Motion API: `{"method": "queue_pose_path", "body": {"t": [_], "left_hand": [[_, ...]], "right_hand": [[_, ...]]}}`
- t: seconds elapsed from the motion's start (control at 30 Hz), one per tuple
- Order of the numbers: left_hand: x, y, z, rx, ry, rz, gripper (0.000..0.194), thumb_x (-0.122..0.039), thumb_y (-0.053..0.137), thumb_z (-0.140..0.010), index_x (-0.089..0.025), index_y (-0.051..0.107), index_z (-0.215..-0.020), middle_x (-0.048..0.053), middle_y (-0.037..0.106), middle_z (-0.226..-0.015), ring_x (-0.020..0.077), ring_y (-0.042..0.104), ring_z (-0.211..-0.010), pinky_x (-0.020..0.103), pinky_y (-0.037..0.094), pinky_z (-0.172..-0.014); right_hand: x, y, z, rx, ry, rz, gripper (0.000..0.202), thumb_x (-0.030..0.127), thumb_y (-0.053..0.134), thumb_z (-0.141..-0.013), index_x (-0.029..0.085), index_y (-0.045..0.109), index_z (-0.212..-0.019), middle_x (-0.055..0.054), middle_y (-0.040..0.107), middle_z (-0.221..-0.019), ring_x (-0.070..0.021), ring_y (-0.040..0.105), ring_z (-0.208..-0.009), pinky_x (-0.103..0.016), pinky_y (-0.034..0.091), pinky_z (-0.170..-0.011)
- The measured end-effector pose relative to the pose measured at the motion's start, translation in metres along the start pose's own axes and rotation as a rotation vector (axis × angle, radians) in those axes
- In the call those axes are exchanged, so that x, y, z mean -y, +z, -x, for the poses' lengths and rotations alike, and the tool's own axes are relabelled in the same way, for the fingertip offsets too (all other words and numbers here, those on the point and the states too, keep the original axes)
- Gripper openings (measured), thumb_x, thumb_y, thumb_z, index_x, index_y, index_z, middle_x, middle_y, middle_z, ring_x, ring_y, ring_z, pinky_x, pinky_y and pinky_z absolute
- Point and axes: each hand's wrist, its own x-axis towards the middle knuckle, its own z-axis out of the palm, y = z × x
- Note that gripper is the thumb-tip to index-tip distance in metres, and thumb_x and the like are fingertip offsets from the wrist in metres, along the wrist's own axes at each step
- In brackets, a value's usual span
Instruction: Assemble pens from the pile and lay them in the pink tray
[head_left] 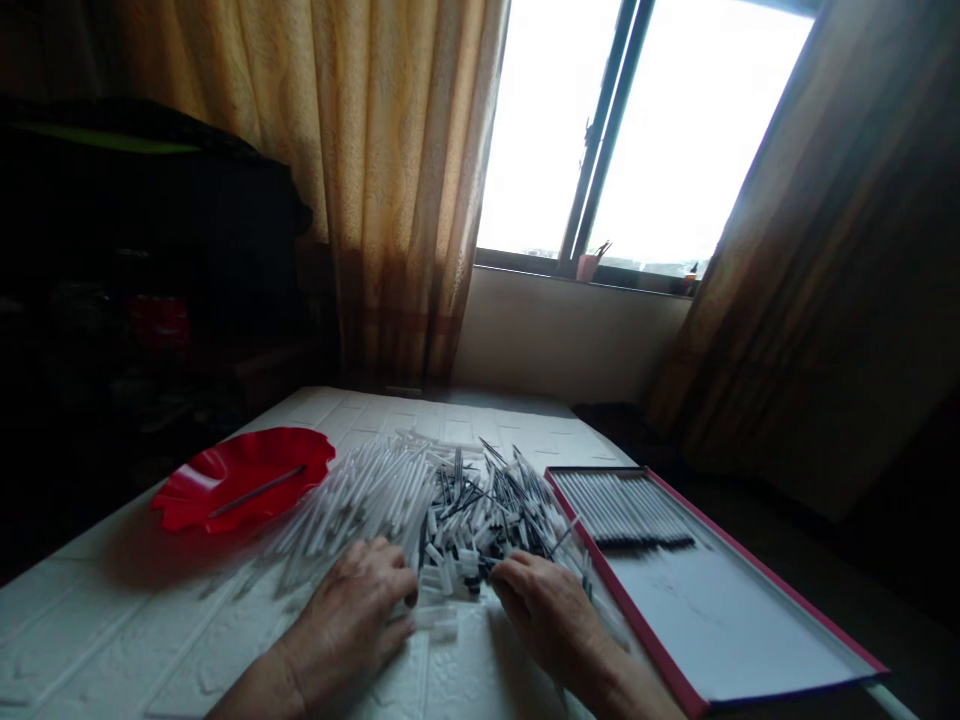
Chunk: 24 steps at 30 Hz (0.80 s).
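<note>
My left hand (pixel 352 605) is over the near edge of the pile, its fingers curled and the thumb low beside a clear plastic piece (pixel 436 618). What lies within its fingers, if anything, is hidden. On the other side, my right hand (pixel 551 605) has its fingers pinched together against the small black and clear parts (pixel 472 560). I cannot make out what is in that pinch. Long white pen barrels (pixel 367 490) lie heaped beyond my left hand. Dark, thin pointed sticks (pixel 517 485) poke out of the heap in front of my right hand.
A red wavy-rimmed dish (pixel 187 490) holds one dark stick (pixel 259 490). At the right, a red-edged shallow tray (pixel 780 640) has a row of white pens with black ends (pixel 626 505). The white brick-patterned table (pixel 97 640) stands before a curtain (pixel 397 180) and window.
</note>
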Motion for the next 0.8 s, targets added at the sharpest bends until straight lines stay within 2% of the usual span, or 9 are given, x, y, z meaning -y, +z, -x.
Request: {"method": "queue_pose_path", "body": {"t": [0.13, 0.3, 0.5, 0.57, 0.67, 0.8], "left_hand": [[-0.006, 0.004, 0.003, 0.014, -0.026, -0.069, 0.011, -0.012, 0.065, -0.079, -0.02, 0.069, -0.084, 0.007, 0.067, -0.099, 0.0291, 0.057, -0.1, 0.041, 0.037, -0.088], [-0.008, 0.001, 0.002, 0.04, 0.009, -0.073, 0.01, -0.013, 0.06, -0.083, -0.019, 0.068, -0.085, 0.008, 0.067, -0.098, 0.0301, 0.059, -0.098, 0.043, 0.041, -0.086], [-0.004, -0.005, -0.001, -0.048, -0.002, 0.069, 0.012, -0.015, 0.049, -0.092, -0.018, 0.061, -0.092, 0.009, 0.069, -0.093, 0.0303, 0.066, -0.089, 0.04, 0.046, -0.077], [-0.005, -0.004, -0.004, -0.082, -0.037, 0.105, 0.015, -0.016, 0.042, -0.095, -0.017, 0.057, -0.098, 0.01, 0.07, -0.09, 0.0295, 0.069, -0.084, 0.038, 0.048, -0.072], [-0.009, 0.001, -0.007, -0.147, -0.065, 0.16, 0.018, -0.019, 0.035, -0.099, -0.018, 0.051, -0.106, 0.009, 0.071, -0.095, 0.0258, 0.07, -0.087, 0.034, 0.048, -0.074], [-0.015, 0.013, -0.006, -0.233, -0.011, 0.241, 0.019, -0.025, 0.037, -0.098, -0.021, 0.053, -0.106, 0.008, 0.073, -0.096, 0.026, 0.071, -0.087, 0.034, 0.05, -0.074]], "right_hand": [[0.002, 0.004, 0.0, -0.018, -0.007, 0.005, 0.023, 0.018, 0.05, -0.093, 0.022, 0.067, -0.078, 0.0, 0.068, -0.079, -0.0146, 0.065, -0.071, -0.024, 0.031, -0.059], [0.006, 0.009, 0.001, -0.065, -0.018, -0.025, 0.021, 0.018, 0.051, -0.092, 0.022, 0.068, -0.08, 0.0, 0.068, -0.078, -0.0143, 0.065, -0.07, -0.023, 0.033, -0.06], [0.01, 0.007, 0.001, -0.115, -0.024, -0.059, 0.023, 0.017, 0.048, -0.092, 0.023, 0.069, -0.086, -0.002, 0.07, -0.081, -0.0156, 0.067, -0.072, -0.022, 0.037, -0.061], [0.001, 0.005, 0.0, -0.16, -0.001, -0.067, 0.024, 0.018, 0.047, -0.092, 0.023, 0.069, -0.086, -0.002, 0.07, -0.082, -0.017, 0.067, -0.072, -0.023, 0.04, -0.062], [-0.025, 0.003, -0.002, -0.293, 0.07, -0.11, 0.023, 0.023, 0.046, -0.092, 0.022, 0.069, -0.09, -0.004, 0.072, -0.087, -0.0195, 0.069, -0.077, -0.026, 0.045, -0.067], [-0.057, 0.007, -0.002, -0.401, 0.145, -0.126, 0.023, 0.025, 0.047, -0.09, 0.02, 0.069, -0.094, -0.007, 0.073, -0.091, -0.0213, 0.07, -0.079, -0.028, 0.05, -0.07]]}}
